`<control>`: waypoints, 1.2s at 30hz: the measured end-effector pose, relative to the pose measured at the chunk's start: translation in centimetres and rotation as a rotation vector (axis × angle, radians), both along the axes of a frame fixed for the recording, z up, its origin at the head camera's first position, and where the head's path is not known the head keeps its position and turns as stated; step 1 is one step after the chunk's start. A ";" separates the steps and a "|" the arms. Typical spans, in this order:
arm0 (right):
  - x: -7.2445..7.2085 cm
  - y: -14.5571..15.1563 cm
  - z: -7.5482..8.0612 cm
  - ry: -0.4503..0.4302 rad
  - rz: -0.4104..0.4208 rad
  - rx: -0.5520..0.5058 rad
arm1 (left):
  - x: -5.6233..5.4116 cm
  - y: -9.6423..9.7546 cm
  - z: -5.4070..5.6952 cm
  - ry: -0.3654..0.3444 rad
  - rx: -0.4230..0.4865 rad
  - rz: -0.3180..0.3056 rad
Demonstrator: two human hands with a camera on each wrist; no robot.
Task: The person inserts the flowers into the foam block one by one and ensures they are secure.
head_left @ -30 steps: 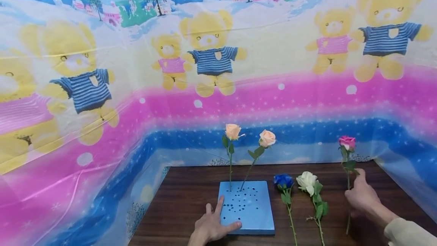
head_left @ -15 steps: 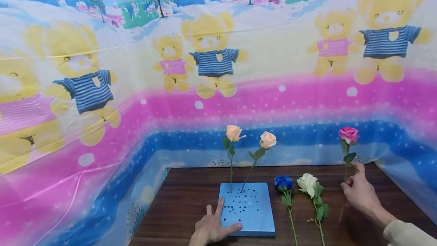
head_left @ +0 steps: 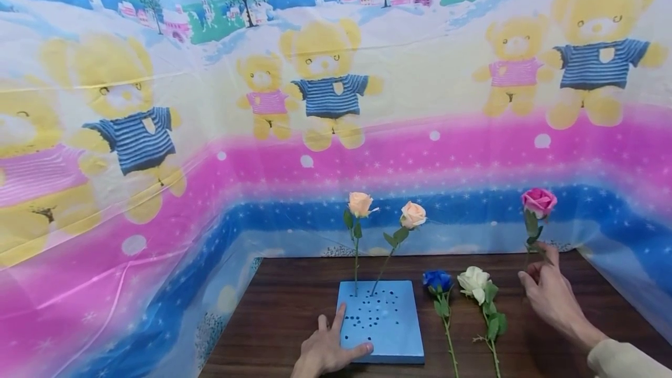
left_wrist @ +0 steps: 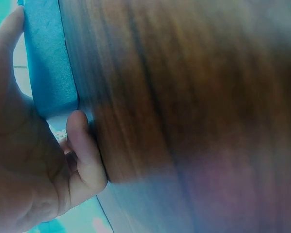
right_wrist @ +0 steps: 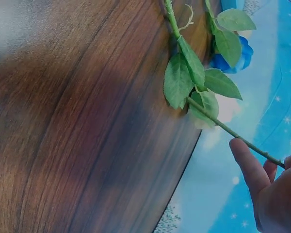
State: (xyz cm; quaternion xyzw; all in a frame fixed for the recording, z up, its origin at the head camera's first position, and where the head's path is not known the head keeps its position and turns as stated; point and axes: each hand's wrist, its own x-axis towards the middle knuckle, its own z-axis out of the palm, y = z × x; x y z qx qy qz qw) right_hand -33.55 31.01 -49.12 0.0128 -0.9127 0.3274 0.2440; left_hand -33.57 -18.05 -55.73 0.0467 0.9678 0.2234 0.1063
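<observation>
My right hand [head_left: 556, 296] pinches the green stem [right_wrist: 223, 127] of a pink rose [head_left: 539, 202], which stands roughly upright above the right side of the table. In the right wrist view the stem's lower end overlaps green leaves. My left hand [head_left: 326, 347] rests spread at the left and front edges of a light blue foam block [head_left: 388, 331] dotted with small holes. The thumb lies on the block's top near its front edge. Two peach roses, one upright [head_left: 360, 205] and one leaning right [head_left: 413, 214], stand with their stems in the block's back part.
A blue rose [head_left: 437, 280] and a white rose [head_left: 474, 283] lie side by side on the dark wooden table [head_left: 273, 308], between the block and my right hand. Behind the table hangs a bear-printed cloth [head_left: 420, 86].
My right hand has lifted the pink rose from the tabletop, raising its bloom and tilting it towards the camera. The left hand stays on the block.
</observation>
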 end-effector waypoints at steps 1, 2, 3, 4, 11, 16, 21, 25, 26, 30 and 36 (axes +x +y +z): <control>0.0 -0.1 0.0 0.011 0.001 0.000 | 0.0 0.0 0.0 0.000 -0.001 -0.001; 0.0 -0.1 0.1 0.025 0.002 0.006 | 0.0 0.1 0.0 0.000 -0.004 -0.001; 0.0 -0.2 0.1 0.036 0.004 0.011 | -0.1 0.1 0.0 0.000 -0.005 0.000; 0.1 -0.2 0.2 0.044 0.004 0.012 | 0.0 0.1 0.0 0.000 -0.008 0.001; -0.1 -0.4 0.5 0.045 -0.005 0.000 | 0.0 0.1 0.1 -0.010 0.008 0.004; -0.3 -0.4 0.6 -0.013 -0.002 -0.033 | 0.2 0.1 0.2 -0.014 0.017 0.001; -0.3 -0.7 0.6 -0.045 0.035 -0.076 | 0.0 0.1 0.2 -0.002 0.009 0.006; -0.4 -1.3 0.4 -0.033 0.065 -0.110 | 0.0 0.1 0.1 -0.004 0.004 0.006; -0.3 -1.5 0.3 -0.025 0.072 -0.116 | 0.0 0.1 0.1 -0.006 0.005 0.006; -0.4 -2.3 0.3 -0.021 0.084 -0.129 | 0.0 0.1 0.1 -0.011 0.005 0.006; -0.7 -3.6 0.7 -0.039 0.084 -0.116 | -0.1 0.0 0.2 -0.008 -0.001 0.003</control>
